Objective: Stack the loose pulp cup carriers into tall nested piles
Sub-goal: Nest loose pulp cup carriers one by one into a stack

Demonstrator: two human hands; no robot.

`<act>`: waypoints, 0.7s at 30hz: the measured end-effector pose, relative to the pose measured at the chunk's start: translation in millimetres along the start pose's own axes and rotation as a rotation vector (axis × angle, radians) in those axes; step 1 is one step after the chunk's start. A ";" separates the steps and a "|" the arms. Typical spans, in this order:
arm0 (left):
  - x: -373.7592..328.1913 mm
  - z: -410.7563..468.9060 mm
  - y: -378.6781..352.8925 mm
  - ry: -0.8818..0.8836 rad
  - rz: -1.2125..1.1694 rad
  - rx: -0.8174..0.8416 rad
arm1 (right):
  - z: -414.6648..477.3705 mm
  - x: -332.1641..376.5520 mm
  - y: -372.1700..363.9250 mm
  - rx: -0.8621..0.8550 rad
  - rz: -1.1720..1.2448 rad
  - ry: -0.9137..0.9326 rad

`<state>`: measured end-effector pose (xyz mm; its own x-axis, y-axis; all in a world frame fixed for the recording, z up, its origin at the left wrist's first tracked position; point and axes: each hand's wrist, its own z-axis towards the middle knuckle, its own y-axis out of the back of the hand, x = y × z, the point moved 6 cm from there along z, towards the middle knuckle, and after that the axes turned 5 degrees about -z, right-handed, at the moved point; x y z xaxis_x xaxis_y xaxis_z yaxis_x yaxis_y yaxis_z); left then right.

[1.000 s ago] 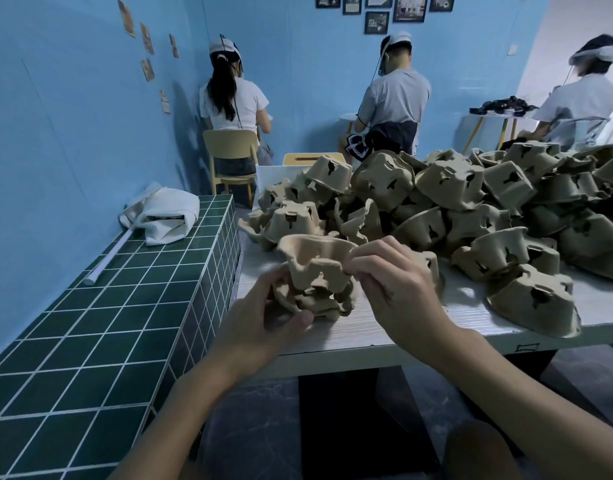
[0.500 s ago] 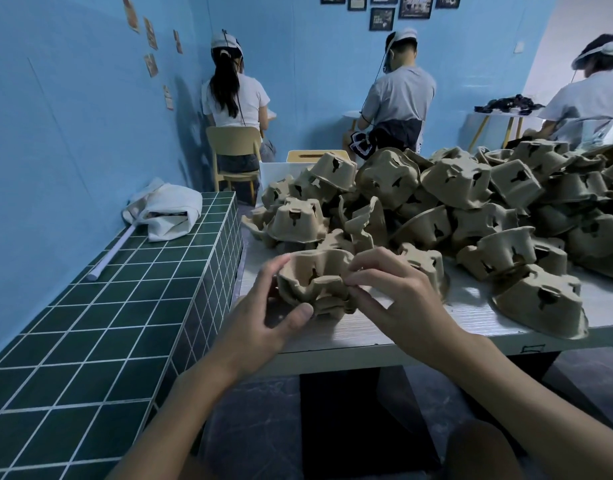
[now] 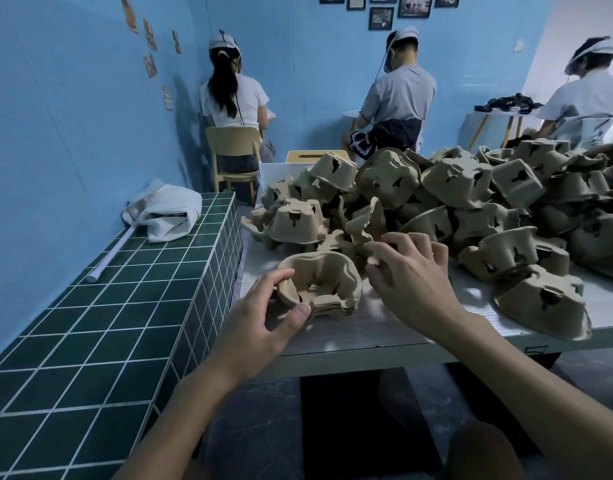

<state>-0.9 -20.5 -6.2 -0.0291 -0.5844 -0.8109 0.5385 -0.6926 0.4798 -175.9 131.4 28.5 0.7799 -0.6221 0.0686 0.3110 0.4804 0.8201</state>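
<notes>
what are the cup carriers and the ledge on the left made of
Cup carriers: moulded paper pulp by the look; matte tan, rough fibrous surface, soft pressed edges. Ledge: glossy dark green square tiles, probably ceramic, with pale grout lines and a slight sheen.

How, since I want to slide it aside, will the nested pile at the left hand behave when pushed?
Probably light: the pile is thin moulded pulp. Likely stiff enough to move as one, since its layers sit nested. Low and wide, it should slide on the table, not tip.
</notes>
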 end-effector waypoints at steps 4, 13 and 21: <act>0.7 0.1 0.7 0.001 -0.004 -0.001 | 11.9 -1.1 -8.7 0.139 -0.062 -0.036; 3.3 0.5 0.6 -0.004 0.000 0.006 | 15.7 -2.6 -3.5 -0.001 0.100 -0.054; 4.1 0.0 1.0 0.009 0.015 -0.007 | 14.2 -6.4 14.2 -0.261 0.491 -0.089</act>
<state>-0.5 -23.7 -9.0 -0.0134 -0.5906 -0.8068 0.5450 -0.6808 0.4894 -184.1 133.4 47.8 0.8218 -0.3309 0.4639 0.0555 0.8568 0.5126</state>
